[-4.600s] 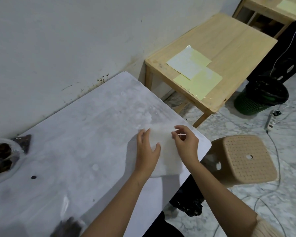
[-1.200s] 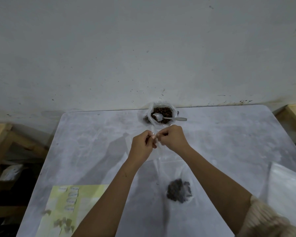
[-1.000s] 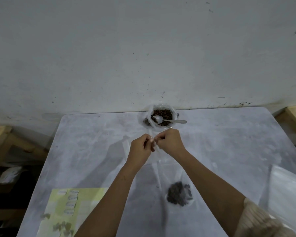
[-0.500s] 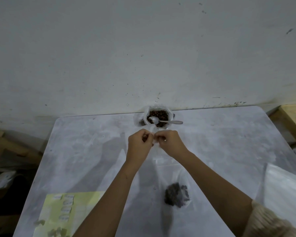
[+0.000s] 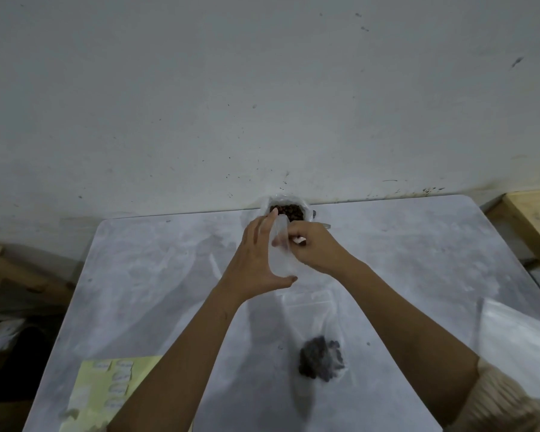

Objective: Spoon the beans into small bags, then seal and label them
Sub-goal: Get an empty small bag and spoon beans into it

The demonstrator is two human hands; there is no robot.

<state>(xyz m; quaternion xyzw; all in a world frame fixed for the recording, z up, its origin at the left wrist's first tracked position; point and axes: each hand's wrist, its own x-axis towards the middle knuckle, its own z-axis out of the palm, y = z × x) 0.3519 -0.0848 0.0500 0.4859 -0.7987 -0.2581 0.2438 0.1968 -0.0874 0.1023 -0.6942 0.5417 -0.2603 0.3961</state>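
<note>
Small bag (image 5: 279, 260) between hands: left grip (image 5: 256, 260) spread wide, right grip (image 5: 317, 249) pinching it.

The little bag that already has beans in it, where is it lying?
In the head view, the little bag lies on the grey table, between the person's forearms, well nearer than the big bag of beans by the wall.

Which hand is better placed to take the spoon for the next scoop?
Probably right. The spoon handle sticks out just beyond the right hand, while the left hand supports the small bag with straight fingers.
</note>
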